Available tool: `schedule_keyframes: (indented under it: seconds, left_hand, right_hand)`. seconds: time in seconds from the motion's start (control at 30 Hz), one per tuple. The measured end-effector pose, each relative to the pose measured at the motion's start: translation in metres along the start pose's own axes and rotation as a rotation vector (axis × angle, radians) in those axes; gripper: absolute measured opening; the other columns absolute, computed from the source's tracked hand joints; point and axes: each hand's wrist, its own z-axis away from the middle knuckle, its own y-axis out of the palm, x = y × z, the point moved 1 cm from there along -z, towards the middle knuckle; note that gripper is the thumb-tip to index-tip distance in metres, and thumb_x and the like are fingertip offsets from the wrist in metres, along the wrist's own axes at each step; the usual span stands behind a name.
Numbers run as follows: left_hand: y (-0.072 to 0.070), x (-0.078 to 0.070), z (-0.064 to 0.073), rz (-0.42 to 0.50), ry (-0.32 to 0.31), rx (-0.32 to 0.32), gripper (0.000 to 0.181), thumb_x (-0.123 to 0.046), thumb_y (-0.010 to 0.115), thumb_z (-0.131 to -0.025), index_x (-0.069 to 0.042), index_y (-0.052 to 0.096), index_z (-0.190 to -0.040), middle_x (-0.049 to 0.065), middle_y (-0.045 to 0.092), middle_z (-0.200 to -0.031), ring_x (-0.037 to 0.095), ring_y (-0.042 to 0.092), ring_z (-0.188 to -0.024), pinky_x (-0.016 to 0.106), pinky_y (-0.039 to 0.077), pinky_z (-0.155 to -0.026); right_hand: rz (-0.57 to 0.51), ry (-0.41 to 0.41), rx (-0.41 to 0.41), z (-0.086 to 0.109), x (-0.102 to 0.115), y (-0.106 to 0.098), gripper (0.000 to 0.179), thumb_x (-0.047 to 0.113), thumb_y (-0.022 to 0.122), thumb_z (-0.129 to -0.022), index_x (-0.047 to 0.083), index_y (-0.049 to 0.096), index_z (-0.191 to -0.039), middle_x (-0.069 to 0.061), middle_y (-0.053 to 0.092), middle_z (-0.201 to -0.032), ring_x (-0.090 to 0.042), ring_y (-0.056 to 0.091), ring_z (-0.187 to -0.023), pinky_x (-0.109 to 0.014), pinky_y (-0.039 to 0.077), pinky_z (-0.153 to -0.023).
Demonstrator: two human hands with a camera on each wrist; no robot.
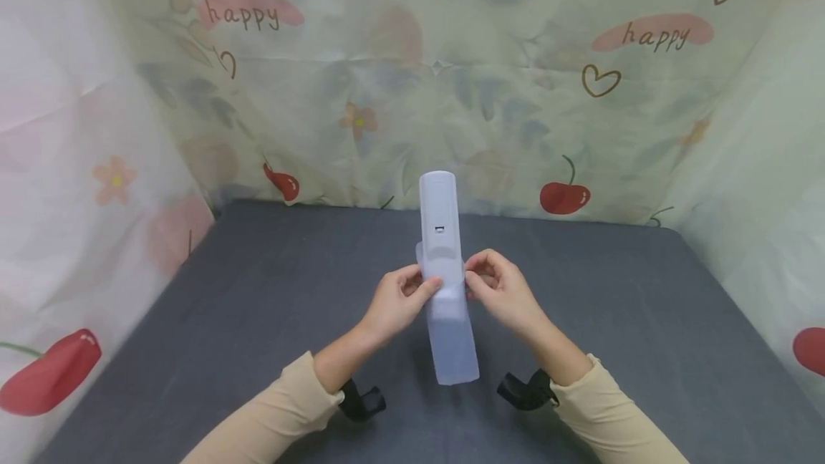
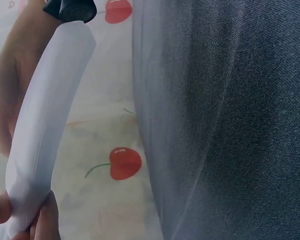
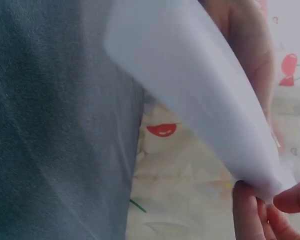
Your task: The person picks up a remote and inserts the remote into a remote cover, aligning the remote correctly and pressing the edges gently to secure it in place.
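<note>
A long white plastic case (image 1: 440,242) stands tilted above the table, with a small dark slot in its upper face and a paler, translucent-looking lower end. My left hand (image 1: 398,303) grips its left side, thumb laid across the front and fingers behind. At the right edge, my right hand (image 1: 505,291) pinches the case between thumb and curled fingers. In the left wrist view the case (image 2: 50,115) appears side-on, its lower end between my left fingers (image 2: 47,220). The right wrist view has the blurred case (image 3: 195,85) meeting my right fingertips (image 3: 246,200). What the fingers touch behind it is hidden.
A dark grey cloth-covered table (image 1: 271,349) lies beneath both hands. Pale curtains (image 1: 399,92) printed with cherries, hearts and flowers enclose its back and sides. Black wrist mounts (image 1: 362,402) sit on both forearms, close above the table.
</note>
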Motion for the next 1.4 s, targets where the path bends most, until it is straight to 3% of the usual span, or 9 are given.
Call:
schedule_keyframes:
  seconds: [0.17,0.33,0.57,0.7,0.87,1.0,1.2,1.4]
  left_hand:
    - [0.000,0.000,-0.002,-0.020,0.014,0.014,0.028,-0.017,0.060,-0.092,0.002,0.063,-0.111,0.021,0.068,-0.098,0.018,0.067,-0.081,0.026,0.051,-0.068]
    - [0.001,0.000,-0.003,-0.072,0.036,0.046,0.029,-0.019,0.062,-0.090,0.002,0.063,-0.112,0.019,0.069,-0.099,0.015,0.066,-0.078,0.020,0.049,-0.065]
    - [0.000,0.000,-0.003,-0.059,0.006,0.100,0.033,-0.020,0.059,-0.092,0.001,0.061,-0.117,0.020,0.067,-0.107,0.021,0.067,-0.088,0.029,0.054,-0.074]
    - [-0.005,0.001,-0.004,0.017,-0.075,0.076,0.033,-0.021,0.053,-0.096,0.001,0.060,-0.119,0.020,0.065,-0.112,0.022,0.066,-0.096,0.034,0.055,-0.082]
    - [-0.010,0.004,-0.003,0.053,-0.139,0.057,0.028,-0.018,0.055,-0.095,0.002,0.063,-0.113,0.019,0.067,-0.106,0.017,0.067,-0.090,0.033,0.055,-0.082]
    - [-0.009,0.005,-0.003,0.071,-0.137,0.045,0.024,-0.016,0.059,-0.092,0.001,0.065,-0.109,0.017,0.068,-0.103,0.012,0.067,-0.083,0.032,0.056,-0.079]
    - [-0.005,0.005,-0.002,0.098,-0.103,-0.009,0.021,-0.011,0.060,-0.091,0.005,0.066,-0.104,0.020,0.068,-0.098,0.009,0.065,-0.075,0.031,0.057,-0.074]
    - [-0.002,0.005,-0.002,0.110,-0.102,-0.046,0.020,-0.009,0.059,-0.091,0.006,0.066,-0.102,0.021,0.068,-0.098,0.007,0.063,-0.072,0.031,0.057,-0.072]
  right_hand:
    - [-0.015,0.029,0.010,-0.001,0.006,-0.003,0.031,0.010,0.049,-0.096,0.002,0.042,-0.125,-0.024,0.059,-0.107,-0.022,0.065,-0.089,-0.037,0.056,-0.077]
    - [0.007,0.038,0.005,-0.004,0.006,-0.005,0.033,0.023,0.055,-0.095,0.000,0.049,-0.118,-0.019,0.060,-0.096,-0.017,0.066,-0.078,-0.039,0.057,-0.073]
    - [0.037,-0.001,-0.006,-0.007,0.002,-0.005,0.029,0.017,0.059,-0.092,-0.003,0.051,-0.111,-0.017,0.058,-0.088,-0.016,0.066,-0.072,-0.038,0.057,-0.065]
    - [0.033,-0.014,-0.062,-0.007,0.003,-0.008,0.028,0.017,0.059,-0.092,-0.003,0.051,-0.111,-0.018,0.057,-0.090,-0.017,0.066,-0.071,-0.040,0.057,-0.066]
    - [-0.018,-0.005,-0.110,-0.006,0.006,-0.012,0.029,0.017,0.057,-0.093,-0.002,0.050,-0.113,-0.016,0.056,-0.092,-0.013,0.066,-0.075,-0.036,0.058,-0.067]
    - [-0.039,-0.014,-0.100,-0.007,0.006,-0.013,0.029,0.017,0.056,-0.094,-0.002,0.049,-0.114,-0.016,0.057,-0.093,-0.012,0.065,-0.076,-0.038,0.058,-0.069]
    - [-0.016,-0.031,-0.047,-0.007,0.006,-0.014,0.032,0.018,0.056,-0.094,-0.001,0.048,-0.119,-0.020,0.056,-0.098,-0.023,0.067,-0.085,-0.046,0.056,-0.074]
    - [0.004,-0.036,-0.004,-0.006,0.005,-0.015,0.033,0.017,0.055,-0.094,-0.001,0.047,-0.120,-0.022,0.056,-0.102,-0.026,0.066,-0.089,-0.040,0.057,-0.073]
